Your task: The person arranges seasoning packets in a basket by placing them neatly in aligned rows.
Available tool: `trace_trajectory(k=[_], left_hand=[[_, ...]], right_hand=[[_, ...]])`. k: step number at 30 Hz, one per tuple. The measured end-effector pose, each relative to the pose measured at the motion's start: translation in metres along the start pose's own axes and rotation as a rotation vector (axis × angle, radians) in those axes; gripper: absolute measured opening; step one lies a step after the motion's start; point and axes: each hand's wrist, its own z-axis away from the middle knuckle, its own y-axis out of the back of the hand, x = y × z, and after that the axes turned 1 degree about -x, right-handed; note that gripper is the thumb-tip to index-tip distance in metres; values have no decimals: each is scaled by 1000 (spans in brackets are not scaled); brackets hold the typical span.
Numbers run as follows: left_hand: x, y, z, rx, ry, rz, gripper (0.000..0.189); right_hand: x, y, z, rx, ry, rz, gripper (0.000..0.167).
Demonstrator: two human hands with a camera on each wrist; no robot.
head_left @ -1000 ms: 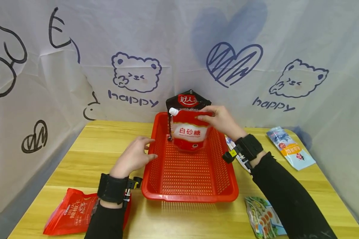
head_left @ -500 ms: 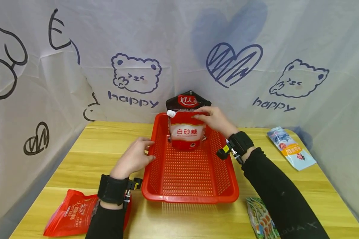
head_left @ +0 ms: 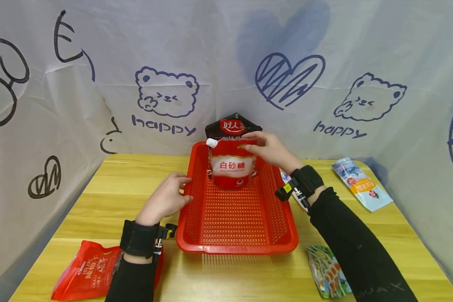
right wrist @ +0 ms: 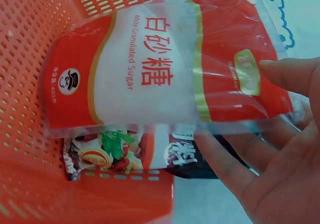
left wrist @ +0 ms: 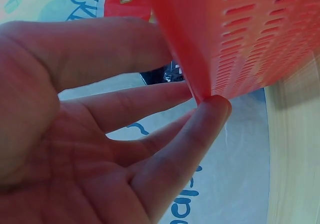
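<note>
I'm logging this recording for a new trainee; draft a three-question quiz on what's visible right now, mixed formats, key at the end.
1. Multiple choice: what does the right hand hold?
A) the packet with the orange band
B) the sugar pouch
C) the red packet at lower left in the head view

2. True or false: the left hand touches the basket at its rim.

3. Fill in: seen from the head camera, the black packet stands ____ the sugar pouch.

Key:
1. B, near its top edge, thumb on the front.
2. True; the left wrist view shows the contact.
3. behind
</note>
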Motion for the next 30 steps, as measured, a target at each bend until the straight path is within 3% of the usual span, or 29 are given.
trace_trajectory(k=[8, 16, 24, 30], left_hand=[[-2, 1, -1, 1, -21, -12, 49], [0, 4, 1, -6, -4, -15, 50], [2, 2, 0, -12, -5, -17, 50], [2, -1, 0, -14, -1, -27, 50]], right_hand=[[8, 18, 35, 27, 43, -16, 51], [16, 26, 80, 127, 65, 1, 54], [35, 10, 112, 238, 33, 123, 57], [56, -11, 120, 263, -8, 110, 59]])
